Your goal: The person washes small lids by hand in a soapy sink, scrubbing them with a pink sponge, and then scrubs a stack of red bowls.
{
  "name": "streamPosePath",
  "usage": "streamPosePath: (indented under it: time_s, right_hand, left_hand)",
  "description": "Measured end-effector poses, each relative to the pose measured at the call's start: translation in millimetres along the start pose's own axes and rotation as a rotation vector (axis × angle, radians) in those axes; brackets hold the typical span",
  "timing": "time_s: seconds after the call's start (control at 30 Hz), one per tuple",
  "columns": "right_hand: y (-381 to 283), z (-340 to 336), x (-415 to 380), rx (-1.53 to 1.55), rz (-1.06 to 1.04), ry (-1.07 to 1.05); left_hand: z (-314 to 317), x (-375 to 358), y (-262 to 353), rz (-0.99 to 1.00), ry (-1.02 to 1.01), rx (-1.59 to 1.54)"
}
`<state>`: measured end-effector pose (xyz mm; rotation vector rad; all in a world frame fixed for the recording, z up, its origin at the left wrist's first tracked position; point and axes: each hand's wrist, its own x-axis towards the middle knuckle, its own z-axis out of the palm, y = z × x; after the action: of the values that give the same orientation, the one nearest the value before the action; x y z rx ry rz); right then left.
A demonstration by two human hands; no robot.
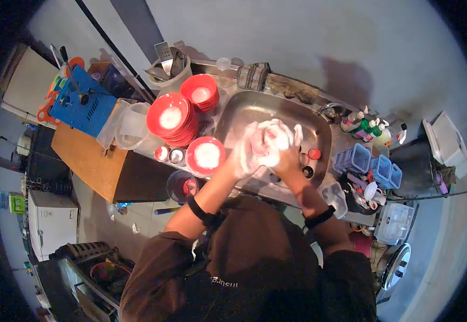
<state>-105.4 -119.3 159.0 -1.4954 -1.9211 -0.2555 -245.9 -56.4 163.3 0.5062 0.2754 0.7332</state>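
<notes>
Both hands are close together over the stainless steel sink [252,110], brightly overexposed and seemingly covered in white foam. My left hand [246,154] and my right hand [282,152] curl around a small rounded thing [261,142], pale and pinkish, whose kind I cannot make out. Glare hides most of the fingers. In the sink, right of my right hand, lie a small red cup [314,154] and a dark round piece [308,172]. Left of my left hand stands a red bowl [205,155] with a glaring white inside.
Red bowls are stacked in a tall pile [171,115] and a shorter pile [199,91] left of the sink. A tub with a spatula [164,56] stands behind. Rightward are the faucet [331,111], soap bottles [370,129] and blue baskets [353,159]. A cloth [253,76] lies on the back rim.
</notes>
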Motion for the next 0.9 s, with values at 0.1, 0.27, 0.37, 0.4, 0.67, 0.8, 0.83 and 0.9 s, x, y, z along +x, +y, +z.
streamPosePath:
  time_s: [0.1, 0.27, 0.37, 0.4, 0.67, 0.8, 0.83, 0.9]
  right_hand:
    - [-39.8, 14.6, 11.5, 0.234, 0.284, 0.083]
    - [-24.5, -20.0, 10.7, -0.065, -0.058, -0.144]
    - [-14.3, -16.7, 18.5, -0.144, 0.061, -0.086]
    - [-18.8, -14.2, 21.5, -0.114, 0.220, -0.029]
    - [3.1, -13.0, 8.3, -0.172, -0.037, -0.117]
    - [-10.6, -10.3, 8.7, -0.027, 0.079, -0.106]
    - [-17.4, -11.8, 8.5, 0.079, 0.075, -0.081]
    - [-10.9, -16.8, 6.2, 0.042, 0.042, -0.133]
  left_hand:
    - [20.5, 0.3, 10.0, -0.037, -0.355, -0.180]
    - [8.5, -16.1, 23.1, 0.080, -0.136, 0.111]
    - [2.4, -11.6, 9.1, 0.873, 0.018, 1.439]
    - [7.9, -8.5, 8.8, 0.785, -0.055, 1.334]
    - [9.5, -12.9, 0.0, 0.533, -0.121, 0.862]
    - [22.5, -6.1, -4.3, 0.540, -0.187, 0.742]
    - [39.6, -8.6, 3.1, 0.448, -0.228, 0.434]
    - [16.0, 6.3, 9.4, -0.017, -0.042, -0.052]
